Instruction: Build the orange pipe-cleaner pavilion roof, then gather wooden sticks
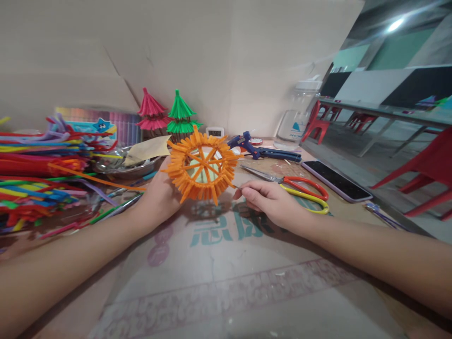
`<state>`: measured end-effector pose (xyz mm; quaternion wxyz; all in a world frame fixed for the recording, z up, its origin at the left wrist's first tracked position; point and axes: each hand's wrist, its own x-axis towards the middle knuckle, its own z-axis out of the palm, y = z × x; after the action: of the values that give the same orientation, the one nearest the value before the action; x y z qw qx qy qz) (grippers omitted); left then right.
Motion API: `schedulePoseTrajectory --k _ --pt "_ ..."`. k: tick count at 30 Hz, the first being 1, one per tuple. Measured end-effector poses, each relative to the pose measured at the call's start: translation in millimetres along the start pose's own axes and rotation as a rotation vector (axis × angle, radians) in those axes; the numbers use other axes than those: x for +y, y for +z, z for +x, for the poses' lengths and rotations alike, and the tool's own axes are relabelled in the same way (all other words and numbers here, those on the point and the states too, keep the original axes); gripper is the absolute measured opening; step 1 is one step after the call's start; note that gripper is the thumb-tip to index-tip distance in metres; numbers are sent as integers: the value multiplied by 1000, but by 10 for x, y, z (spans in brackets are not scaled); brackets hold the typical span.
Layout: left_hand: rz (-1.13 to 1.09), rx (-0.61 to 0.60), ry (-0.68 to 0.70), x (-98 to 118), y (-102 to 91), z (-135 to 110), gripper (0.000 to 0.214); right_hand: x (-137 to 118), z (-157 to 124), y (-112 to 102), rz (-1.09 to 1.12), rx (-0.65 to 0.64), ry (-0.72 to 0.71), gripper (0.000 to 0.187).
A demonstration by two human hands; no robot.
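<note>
An orange pipe-cleaner wheel (204, 165), with crossing spokes and a fringed rim, is held up above the cardboard. My left hand (164, 200) is closed on its left side from behind, its fingers mostly hidden by the wheel. At the wheel's lower right, my right hand (266, 200) pinches with thumb and forefinger a thin dark tip that runs out from an orange strand. What this tip is, I cannot make out. Scissors (282, 180) with one red and one yellow handle lie just behind my right hand.
Bundles of coloured pipe cleaners (38, 179) pile up at left beside a metal bowl (123, 162). Pink (151, 110) and green (181, 113) pipe-cleaner trees stand behind. A blue glue gun (250, 146), a phone (335, 181) and a clear bottle (300, 110) sit to the right.
</note>
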<state>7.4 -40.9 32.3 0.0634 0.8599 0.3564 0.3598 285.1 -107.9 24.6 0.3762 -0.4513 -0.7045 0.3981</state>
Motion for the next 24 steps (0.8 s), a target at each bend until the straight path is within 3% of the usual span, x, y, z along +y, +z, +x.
schedulePoseTrajectory --k 3,9,19,24 --pt "45 -25 117 -18 -2 4 19 -1 6 -4 42 -7 8 44" --pt "178 40 288 -116 26 -23 23 -3 15 -1 31 -10 2 41" --pt "272 57 384 -106 28 -29 25 23 22 11 2 -6 9 39" --pt "248 58 348 -117 39 -23 29 21 24 7 15 -9 5 40"
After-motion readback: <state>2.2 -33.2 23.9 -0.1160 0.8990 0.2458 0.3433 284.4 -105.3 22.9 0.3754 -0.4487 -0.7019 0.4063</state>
